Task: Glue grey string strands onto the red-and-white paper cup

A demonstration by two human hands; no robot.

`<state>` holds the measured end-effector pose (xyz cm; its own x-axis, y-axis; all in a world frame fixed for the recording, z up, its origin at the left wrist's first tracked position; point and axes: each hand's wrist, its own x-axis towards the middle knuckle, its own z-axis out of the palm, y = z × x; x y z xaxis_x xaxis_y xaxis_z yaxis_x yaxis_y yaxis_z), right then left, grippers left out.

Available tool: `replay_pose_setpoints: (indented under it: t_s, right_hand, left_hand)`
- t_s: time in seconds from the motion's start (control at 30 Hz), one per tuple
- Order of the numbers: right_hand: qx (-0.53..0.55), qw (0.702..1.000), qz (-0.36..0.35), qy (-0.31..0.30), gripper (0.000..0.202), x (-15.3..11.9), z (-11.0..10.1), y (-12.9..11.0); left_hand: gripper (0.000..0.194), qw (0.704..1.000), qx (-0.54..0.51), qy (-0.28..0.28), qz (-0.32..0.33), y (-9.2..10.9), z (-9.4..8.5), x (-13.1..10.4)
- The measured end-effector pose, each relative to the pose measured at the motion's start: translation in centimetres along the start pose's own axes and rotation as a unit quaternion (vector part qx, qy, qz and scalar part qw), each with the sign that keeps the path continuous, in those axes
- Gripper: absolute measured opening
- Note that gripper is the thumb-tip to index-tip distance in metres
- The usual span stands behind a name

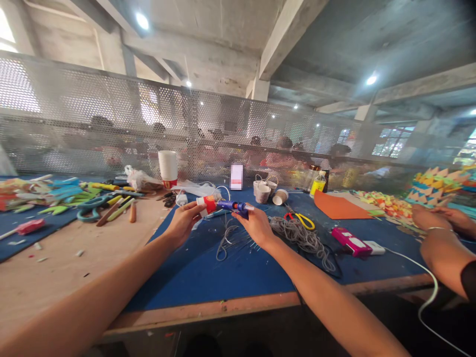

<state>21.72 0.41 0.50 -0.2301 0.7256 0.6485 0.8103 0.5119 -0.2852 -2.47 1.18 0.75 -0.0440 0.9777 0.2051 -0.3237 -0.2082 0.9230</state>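
My left hand is closed on a red and white paper cup, tipped on its side. In my right hand is a blue glue gun, its nozzle end pointing left at the cup. Whether the nozzle touches the cup I cannot tell. Both hands are just above the blue table covering. A loose heap of grey cord lies right of my right hand, beside yellow-handled scissors. Behind the hands stand small cord-covered cups.
A stack of paper cups stands behind left. Blue scissors and tools lie on the left board. A phone stands at the back. On the right are orange paper, a magenta box, a white cable and another person's hands.
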Motion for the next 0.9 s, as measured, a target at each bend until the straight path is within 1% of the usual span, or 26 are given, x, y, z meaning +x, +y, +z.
replay_pose_setpoints:
  t_s: [0.17,0.5,0.7,0.9]
  right_hand:
    - [-0.001,1.000,0.000,-0.002,0.026,0.00,-0.03,-0.01]
    - [0.000,1.000,0.001,-0.006,0.024,-0.03,-0.13,-0.09]
    - [-0.005,1.000,-0.004,-0.010,0.025,-0.04,-0.09,-0.02]
    - [-0.005,1.000,0.003,-0.019,0.025,-0.03,-0.27,-0.12]
  left_hand:
    - [0.026,1.000,0.002,0.001,-0.005,-0.47,-0.46,0.47]
    - [0.027,1.000,0.002,0.005,-0.006,-0.42,-0.48,0.47]
    - [0.034,1.000,-0.008,0.012,0.001,-0.44,-0.37,0.47]
    - [0.031,1.000,-0.012,0.007,-0.008,-0.71,-0.67,0.78]
